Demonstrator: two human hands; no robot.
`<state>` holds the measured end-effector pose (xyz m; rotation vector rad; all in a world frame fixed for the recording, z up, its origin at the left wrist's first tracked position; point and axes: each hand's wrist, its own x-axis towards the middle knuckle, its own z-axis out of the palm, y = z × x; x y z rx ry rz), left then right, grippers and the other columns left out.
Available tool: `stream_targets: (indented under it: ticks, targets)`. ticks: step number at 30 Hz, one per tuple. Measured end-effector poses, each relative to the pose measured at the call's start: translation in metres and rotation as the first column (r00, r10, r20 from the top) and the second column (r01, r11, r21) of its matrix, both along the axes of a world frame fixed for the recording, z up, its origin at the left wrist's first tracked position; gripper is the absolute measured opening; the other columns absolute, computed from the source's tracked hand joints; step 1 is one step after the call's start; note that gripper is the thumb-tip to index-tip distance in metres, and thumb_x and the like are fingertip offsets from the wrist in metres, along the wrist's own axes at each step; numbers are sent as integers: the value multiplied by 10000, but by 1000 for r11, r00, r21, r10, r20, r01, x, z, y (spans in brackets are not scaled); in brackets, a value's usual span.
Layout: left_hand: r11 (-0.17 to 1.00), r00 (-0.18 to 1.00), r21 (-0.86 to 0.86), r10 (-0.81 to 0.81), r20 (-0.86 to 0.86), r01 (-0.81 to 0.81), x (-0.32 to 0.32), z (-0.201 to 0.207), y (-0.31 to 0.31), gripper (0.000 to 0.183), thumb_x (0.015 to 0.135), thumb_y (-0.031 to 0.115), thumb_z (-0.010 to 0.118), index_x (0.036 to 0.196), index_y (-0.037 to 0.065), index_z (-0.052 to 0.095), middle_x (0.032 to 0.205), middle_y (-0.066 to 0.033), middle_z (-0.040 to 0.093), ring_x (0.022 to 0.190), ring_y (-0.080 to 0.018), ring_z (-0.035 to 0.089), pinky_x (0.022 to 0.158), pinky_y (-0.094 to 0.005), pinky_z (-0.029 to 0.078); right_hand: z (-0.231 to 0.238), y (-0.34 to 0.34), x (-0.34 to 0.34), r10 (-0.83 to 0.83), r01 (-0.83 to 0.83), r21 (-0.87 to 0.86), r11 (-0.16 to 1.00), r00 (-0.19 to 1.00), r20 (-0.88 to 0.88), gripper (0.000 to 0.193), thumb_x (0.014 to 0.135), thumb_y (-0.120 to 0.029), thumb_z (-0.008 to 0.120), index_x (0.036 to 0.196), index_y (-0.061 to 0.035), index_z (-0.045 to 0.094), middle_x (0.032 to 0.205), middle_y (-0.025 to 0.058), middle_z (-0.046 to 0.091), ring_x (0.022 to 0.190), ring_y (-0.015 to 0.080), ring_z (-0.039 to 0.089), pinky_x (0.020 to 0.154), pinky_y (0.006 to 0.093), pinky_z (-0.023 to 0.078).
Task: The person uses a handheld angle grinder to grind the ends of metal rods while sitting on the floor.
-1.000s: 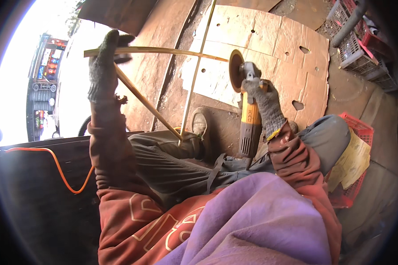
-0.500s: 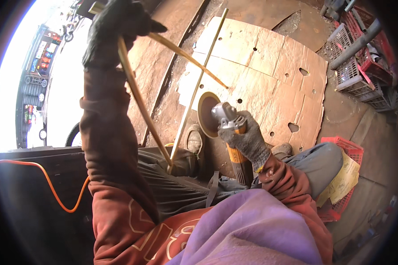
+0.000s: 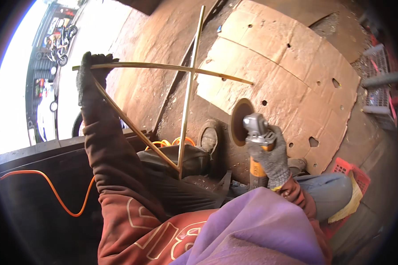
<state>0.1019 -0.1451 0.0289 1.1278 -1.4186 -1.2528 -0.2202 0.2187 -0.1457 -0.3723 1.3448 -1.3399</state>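
My left hand (image 3: 93, 73), in a dark glove and stretched out to the far left, is closed round the corner of a frame of thin, brass-coloured metal bars (image 3: 150, 66). One bar runs nearly level and crosses a long upright bar; a third slants back and meets the upright near my left leg. In a grey knitted glove, my right hand (image 3: 272, 152) grips an angle grinder (image 3: 257, 169) with a yellow and dark body. Its round disc (image 3: 242, 122) stands on edge, apart from the bars. Any spin of the disc cannot be made out.
A flattened cardboard sheet (image 3: 287, 75) with holes lies on the floor ahead. To the right are a red plastic crate (image 3: 351, 172) and grey crates (image 3: 378, 84). An orange cord (image 3: 48, 183) hangs over the dark surface at left. My shoe (image 3: 209, 137) is beside the upright bar.
My left hand has come lower in the picture, and the frame has turned so its slanting bar is nearly level. The view has shifted; the grinder appears farther right, still held.
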Motion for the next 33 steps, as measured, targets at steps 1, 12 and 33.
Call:
stream_targets:
  ticks: [1, 12, 33]
  targets:
    - [999, 999, 36, 42, -24, -41, 29, -13, -5, 172, 1005, 166, 502, 895, 44, 449, 809, -84, 482, 816, -254, 523, 904, -492, 493, -7, -2, 0, -8, 8, 16, 1000, 1000, 19, 581, 706, -133, 858, 1156, -37, 505, 990, 79, 649, 833, 126, 649, 698, 279, 556]
    - [862, 888, 327, 444, -119, -387, 181, -127, -8, 293, 972, 266, 590, 989, -23, 634, 925, -194, 676, 945, -392, 662, 897, -570, 523, -44, -24, -7, -29, -5, 310, 951, 994, 105, 615, 733, -93, 836, 1245, -53, 497, 956, 119, 643, 814, 196, 670, 703, 318, 561]
    - [937, 951, -270, -269, -154, 221, -21, 30, 39, 312, 967, 257, 608, 1099, -22, 652, 944, -187, 690, 909, -313, 684, 827, -464, 552, 30, 23, -44, -31, 45, 61, 997, 977, -210, 710, 708, -216, 868, 1273, -35, 479, 980, 135, 643, 900, 216, 664, 790, 337, 547]
